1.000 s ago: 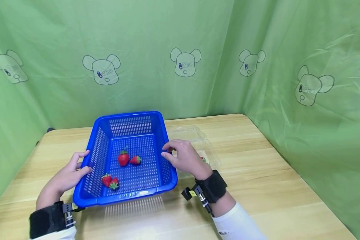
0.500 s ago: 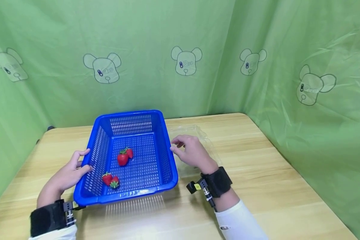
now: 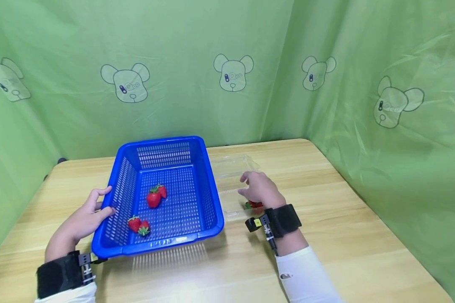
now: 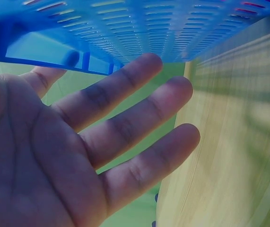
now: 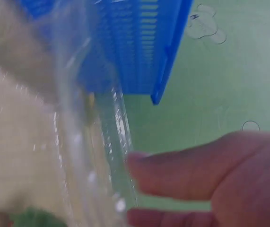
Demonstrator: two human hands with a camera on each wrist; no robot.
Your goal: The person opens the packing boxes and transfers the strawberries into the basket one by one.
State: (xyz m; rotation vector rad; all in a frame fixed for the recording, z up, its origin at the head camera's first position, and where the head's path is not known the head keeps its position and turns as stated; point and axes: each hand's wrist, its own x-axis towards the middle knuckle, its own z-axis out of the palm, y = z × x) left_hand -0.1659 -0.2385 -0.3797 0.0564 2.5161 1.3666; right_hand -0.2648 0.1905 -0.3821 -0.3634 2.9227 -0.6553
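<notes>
My left hand point(image 3: 79, 219) grips the left rim of a blue perforated plastic basket point(image 3: 208, 181), thumb over the rim. In the left wrist view, several of its fingers point(image 4: 139, 137) stretch straight out beside the basket's wall. Inside the basket lie two pairs of strawberries, one near the middle point(image 3: 153, 198) and one at the near left point(image 3: 134, 224). To the right, my right hand point(image 3: 263, 189) hovers over a clear plastic clamshell box point(image 3: 231, 202), fingers loosely bent around nothing. Red strawberries point(image 3: 255, 205) show in the box, partly hidden beneath the hand and wrist.
A light wooden table point(image 3: 326, 252) carries everything, its far edge close to a green curtain point(image 3: 174, 38) with bear-head drawings. The box's raised lid point(image 3: 231, 164) stands beside the basket's far right side. Shadow under the basket's near edge suggests a gap there.
My right hand has moved right, from the basket's right rim to above the clear box. A small strawberry in the basket has rolled against the larger one. My left hand stays on the rim.
</notes>
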